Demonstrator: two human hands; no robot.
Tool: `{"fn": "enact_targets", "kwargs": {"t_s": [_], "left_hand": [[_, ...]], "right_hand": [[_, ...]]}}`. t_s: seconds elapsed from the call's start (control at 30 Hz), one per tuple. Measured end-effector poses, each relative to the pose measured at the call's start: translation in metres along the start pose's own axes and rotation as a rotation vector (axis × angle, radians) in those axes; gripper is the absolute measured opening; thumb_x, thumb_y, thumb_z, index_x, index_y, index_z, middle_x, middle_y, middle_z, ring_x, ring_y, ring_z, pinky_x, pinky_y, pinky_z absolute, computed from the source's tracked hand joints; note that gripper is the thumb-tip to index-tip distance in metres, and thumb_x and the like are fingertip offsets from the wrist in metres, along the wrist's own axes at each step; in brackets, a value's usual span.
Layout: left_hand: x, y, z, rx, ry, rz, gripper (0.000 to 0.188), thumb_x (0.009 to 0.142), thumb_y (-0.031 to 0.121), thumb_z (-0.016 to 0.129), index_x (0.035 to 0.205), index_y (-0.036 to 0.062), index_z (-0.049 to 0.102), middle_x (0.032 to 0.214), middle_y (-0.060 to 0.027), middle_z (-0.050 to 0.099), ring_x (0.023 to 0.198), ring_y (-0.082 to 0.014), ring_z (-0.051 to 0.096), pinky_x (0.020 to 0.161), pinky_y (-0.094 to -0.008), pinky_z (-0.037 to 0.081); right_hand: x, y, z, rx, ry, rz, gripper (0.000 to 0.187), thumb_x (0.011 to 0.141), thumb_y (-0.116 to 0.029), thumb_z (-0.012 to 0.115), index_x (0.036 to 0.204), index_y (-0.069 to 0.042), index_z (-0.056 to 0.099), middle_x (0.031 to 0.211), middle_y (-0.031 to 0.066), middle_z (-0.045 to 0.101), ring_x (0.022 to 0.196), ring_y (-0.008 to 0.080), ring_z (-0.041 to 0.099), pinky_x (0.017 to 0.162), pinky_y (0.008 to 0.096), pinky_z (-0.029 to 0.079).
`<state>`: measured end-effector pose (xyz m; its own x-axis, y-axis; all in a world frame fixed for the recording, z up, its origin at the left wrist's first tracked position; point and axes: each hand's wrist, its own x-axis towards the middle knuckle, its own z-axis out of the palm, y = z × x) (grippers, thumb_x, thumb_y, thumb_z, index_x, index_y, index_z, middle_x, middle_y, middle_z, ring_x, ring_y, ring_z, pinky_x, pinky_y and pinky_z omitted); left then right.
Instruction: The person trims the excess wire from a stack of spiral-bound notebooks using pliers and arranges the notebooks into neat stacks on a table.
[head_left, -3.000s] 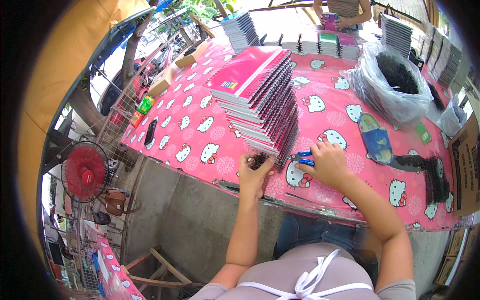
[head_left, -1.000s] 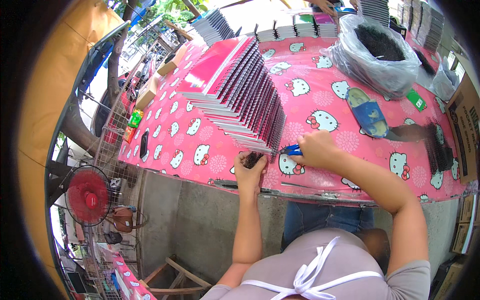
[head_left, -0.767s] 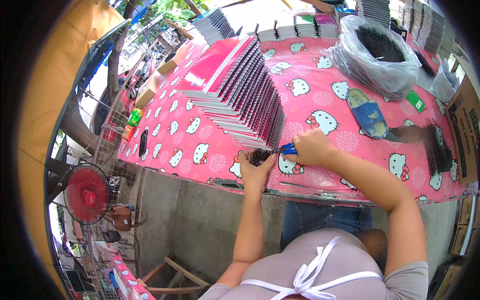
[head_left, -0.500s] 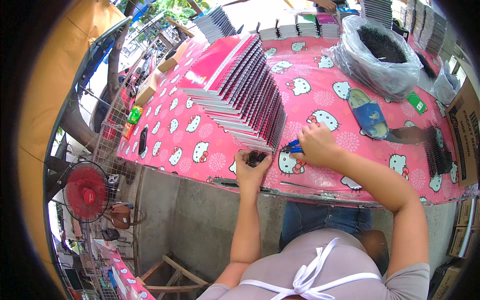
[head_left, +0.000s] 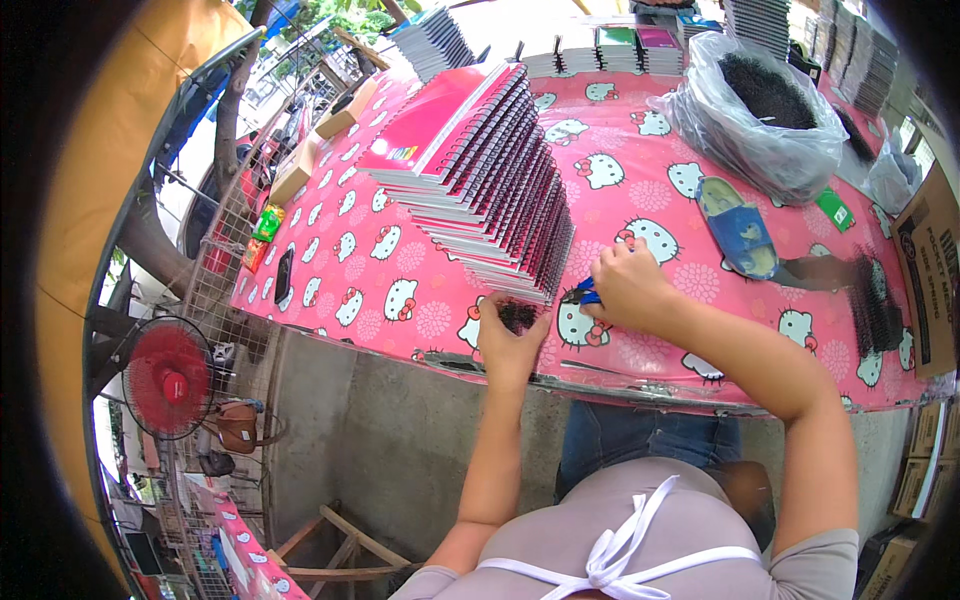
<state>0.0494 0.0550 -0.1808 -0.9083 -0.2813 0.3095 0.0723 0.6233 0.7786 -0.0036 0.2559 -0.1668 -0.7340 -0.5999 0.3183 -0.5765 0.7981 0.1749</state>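
A tall stack of spiral-bound notebooks (head_left: 500,200) with pink covers and black coil bindings stands in front of me, its coils facing right. My left hand (head_left: 508,345) is at the stack's near bottom end, thumb and fingers curved around a dark clump of black coils (head_left: 518,318). Whether these coils belong to the lowest notebooks I cannot make out. Just to the right, my right hand (head_left: 632,284) is closed around blue-handled pliers (head_left: 583,293). Their dark jaws point left toward the stack's lower corner; the tips are too small to make out.
A clear plastic bag (head_left: 700,125) of black coils, a blue slipper (head_left: 740,230), and a pile of coils (head_left: 873,300) lie to the right, beside a cardboard box (head_left: 930,270). More notebooks (head_left: 615,52) line the far edge. A phone (head_left: 285,272) lies left; a red fan (head_left: 172,385) stands beyond.
My left hand has shifted slightly right along the bottom of the stack, still around the coils. My right hand and pliers have barely moved. A co-worker's hand at the far edge has shifted.
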Motion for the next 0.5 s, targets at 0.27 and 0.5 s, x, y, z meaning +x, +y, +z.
{"fn": "enact_targets", "kwargs": {"t_s": [0.27, 0.5], "left_hand": [[-0.004, -0.01, 0.012, 0.219, 0.053, 0.192, 0.046, 0.066, 0.026, 0.081, 0.096, -0.0009, 0.059, 0.09, -0.0156, 0.063, 0.089, -0.0307, 0.059, 0.079, -0.04, 0.046], [-0.02, -0.01, 0.019, 0.269, -0.11, 0.364, 0.037, 0.072, 0.021, 0.074, 0.099, 0.002, 0.058, 0.093, -0.0159, 0.061, 0.088, -0.0338, 0.055, 0.079, -0.0436, 0.042]], "right_hand": [[0.022, -0.004, -0.019, 0.276, -0.391, 0.021, 0.048, 0.074, -0.054, 0.064, 0.073, -0.006, 0.069, 0.07, 0.0137, 0.066, 0.067, 0.0279, 0.066, 0.06, 0.0399, 0.051], [-0.01, 0.038, -0.045, 0.495, -0.334, 0.346, 0.056, 0.081, -0.058, 0.059, 0.072, -0.004, 0.068, 0.064, 0.0144, 0.063, 0.063, 0.0247, 0.066, 0.058, 0.039, 0.052]]}}
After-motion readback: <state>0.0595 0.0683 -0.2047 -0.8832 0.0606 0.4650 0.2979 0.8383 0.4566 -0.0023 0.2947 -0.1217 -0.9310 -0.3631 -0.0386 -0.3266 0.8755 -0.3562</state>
